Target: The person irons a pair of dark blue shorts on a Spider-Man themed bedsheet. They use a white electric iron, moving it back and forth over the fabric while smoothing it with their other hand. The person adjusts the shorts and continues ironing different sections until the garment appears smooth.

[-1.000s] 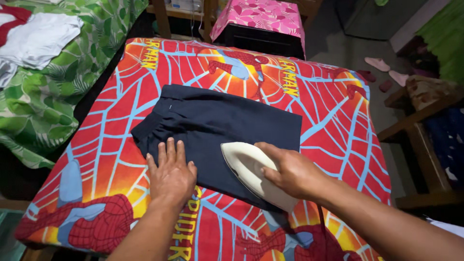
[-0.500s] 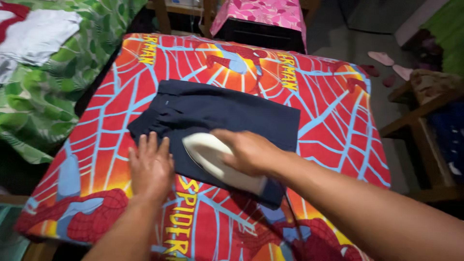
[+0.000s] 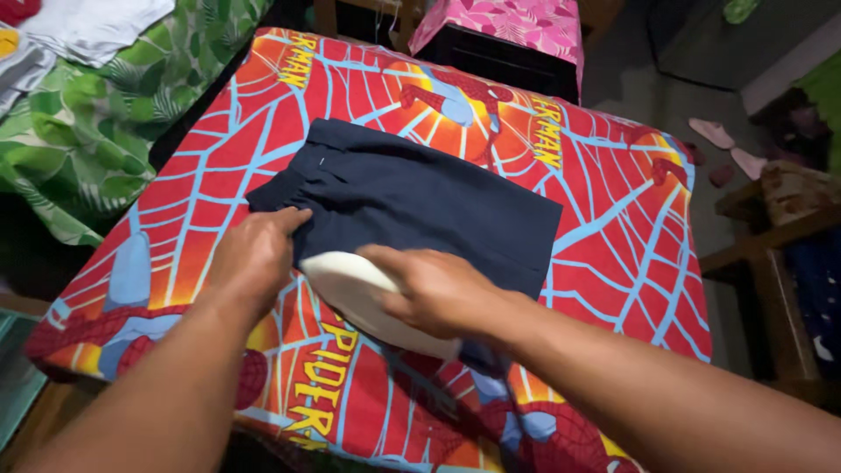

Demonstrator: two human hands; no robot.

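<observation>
My right hand (image 3: 434,289) wrapped round cream iron (image 3: 350,285), pressing navy shorts (image 3: 420,206) near front edge of red web-print cushion (image 3: 613,219). My left hand (image 3: 254,258) flat, fingers on shorts' left corner.

Right hand (image 3: 429,293) gripped a cream-white iron (image 3: 350,289) that lay on the near edge of folded navy shorts (image 3: 420,201). Left hand (image 3: 254,254) pressed flat on the shorts' gathered waistband, just beside the iron's tip. Shorts lay on a red and blue web-patterned cover (image 3: 613,228) over the surface. Green leaf-print sheet (image 3: 79,149) at left; pink floral cloth (image 3: 508,26) beyond; pink slippers (image 3: 727,144) on the floor at right
</observation>
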